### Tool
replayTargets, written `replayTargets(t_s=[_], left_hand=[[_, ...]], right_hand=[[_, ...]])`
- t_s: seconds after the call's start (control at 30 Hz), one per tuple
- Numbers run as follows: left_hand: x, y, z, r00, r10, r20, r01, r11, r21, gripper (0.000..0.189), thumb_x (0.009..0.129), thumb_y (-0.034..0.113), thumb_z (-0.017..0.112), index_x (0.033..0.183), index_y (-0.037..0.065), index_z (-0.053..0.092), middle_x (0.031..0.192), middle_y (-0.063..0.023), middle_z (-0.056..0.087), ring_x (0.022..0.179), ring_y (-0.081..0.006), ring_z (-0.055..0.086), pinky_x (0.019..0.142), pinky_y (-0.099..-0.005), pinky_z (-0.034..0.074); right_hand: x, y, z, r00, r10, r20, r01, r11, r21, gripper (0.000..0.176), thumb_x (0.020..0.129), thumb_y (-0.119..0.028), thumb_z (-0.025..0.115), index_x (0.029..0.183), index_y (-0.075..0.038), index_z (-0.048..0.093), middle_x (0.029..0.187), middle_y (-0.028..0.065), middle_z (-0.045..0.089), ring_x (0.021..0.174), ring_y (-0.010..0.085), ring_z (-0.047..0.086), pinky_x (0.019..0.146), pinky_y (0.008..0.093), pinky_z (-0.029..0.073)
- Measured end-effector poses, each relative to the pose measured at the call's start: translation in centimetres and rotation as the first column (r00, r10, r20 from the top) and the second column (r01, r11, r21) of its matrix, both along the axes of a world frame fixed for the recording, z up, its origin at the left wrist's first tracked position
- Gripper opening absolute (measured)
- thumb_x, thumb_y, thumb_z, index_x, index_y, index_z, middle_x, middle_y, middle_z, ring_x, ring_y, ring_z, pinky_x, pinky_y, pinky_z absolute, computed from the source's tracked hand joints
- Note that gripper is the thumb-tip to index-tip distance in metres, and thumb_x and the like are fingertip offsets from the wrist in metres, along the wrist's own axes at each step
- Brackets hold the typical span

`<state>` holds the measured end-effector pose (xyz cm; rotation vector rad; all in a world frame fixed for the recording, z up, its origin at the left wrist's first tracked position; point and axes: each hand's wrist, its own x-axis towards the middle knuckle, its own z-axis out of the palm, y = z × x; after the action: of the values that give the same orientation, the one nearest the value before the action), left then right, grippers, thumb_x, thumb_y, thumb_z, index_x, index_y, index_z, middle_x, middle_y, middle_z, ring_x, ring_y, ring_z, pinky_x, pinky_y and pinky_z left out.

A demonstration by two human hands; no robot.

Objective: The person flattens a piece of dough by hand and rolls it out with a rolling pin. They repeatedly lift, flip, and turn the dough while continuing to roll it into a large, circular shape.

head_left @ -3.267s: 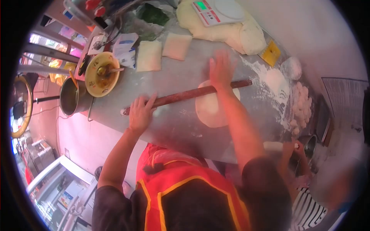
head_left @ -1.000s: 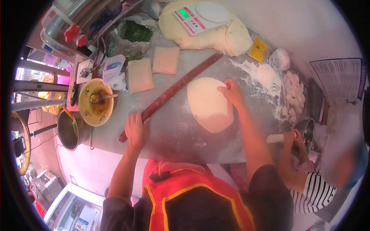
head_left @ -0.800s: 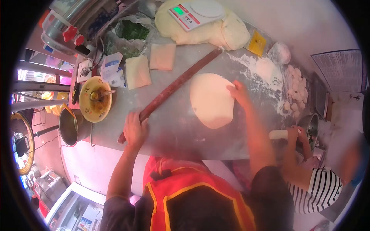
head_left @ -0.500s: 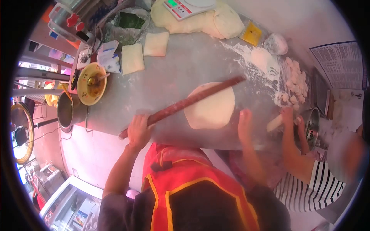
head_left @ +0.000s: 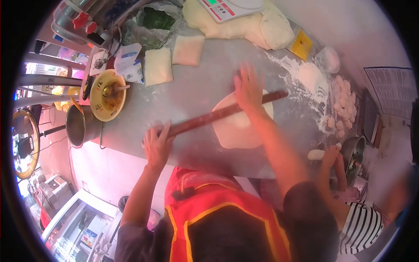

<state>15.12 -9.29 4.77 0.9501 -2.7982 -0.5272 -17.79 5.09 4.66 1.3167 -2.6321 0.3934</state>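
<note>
At left on the counter (head_left: 131, 126), the yellow bowl (head_left: 108, 95) stands near two square dough pieces (head_left: 158, 66). Your left hand (head_left: 158, 144) rests on the rolling pin's (head_left: 211, 118) left end, its fingers extended, thumb apart. The pin slants up rightward across the round dough sheet (head_left: 238, 135), at centre. Your right hand (head_left: 250, 91) presses open over the pin, fingers stretched, blurred; their exact spacing you can't tell. Loose flour (head_left: 310, 75) lies farther right.
</note>
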Motion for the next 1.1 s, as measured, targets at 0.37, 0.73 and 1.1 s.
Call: replayTargets(t_s=[0.37,0.73,1.1], left_hand=[[0.8,-1.5,-0.5,0.998,-0.027,0.063,0.026,1.0,0.009,0.063,0.069,0.015,0.078,0.129,0.024,0.063,0.104,-0.0044,0.057,0.097,-0.0277,0.056,0.084,-0.0432,0.044],[1.7,2.0,-0.2,0.996,-0.082,-0.023,0.081,0.996,-0.042,0.06,0.067,0.016,0.079,0.125,0.027,0.066,0.095,-0.0041,0.055,0.09,-0.0262,0.056,0.077,-0.0413,0.045],[2.3,9.0,2.6,0.992,-0.123,0.015,0.122,0.991,0.056,0.06,0.075,0.014,0.076,0.132,0.024,0.062,0.095,-0.0062,0.054,0.087,-0.027,0.054,0.077,-0.0409,0.045]], right_hand=[[1.3,0.3,-0.1,0.995,0.071,0.067,-0.081,0.984,0.156,0.055,0.097,-0.03,0.052,0.145,-0.006,0.042,0.15,0.0151,0.043,0.139,0.0327,0.038,0.115,0.0583,0.021],[5.8,10.8,-0.4,0.956,0.143,0.257,-0.167,0.983,0.072,0.068,0.091,-0.028,0.055,0.15,-0.002,0.033,0.154,0.0205,0.034,0.144,0.038,0.03,0.115,0.0619,0.019],[6.0,10.8,-0.5,0.956,0.208,0.208,-0.215,0.977,0.012,0.061,0.095,-0.03,0.053,0.146,-0.002,0.036,0.152,0.0191,0.037,0.142,0.0366,0.033,0.116,0.0594,0.018]])
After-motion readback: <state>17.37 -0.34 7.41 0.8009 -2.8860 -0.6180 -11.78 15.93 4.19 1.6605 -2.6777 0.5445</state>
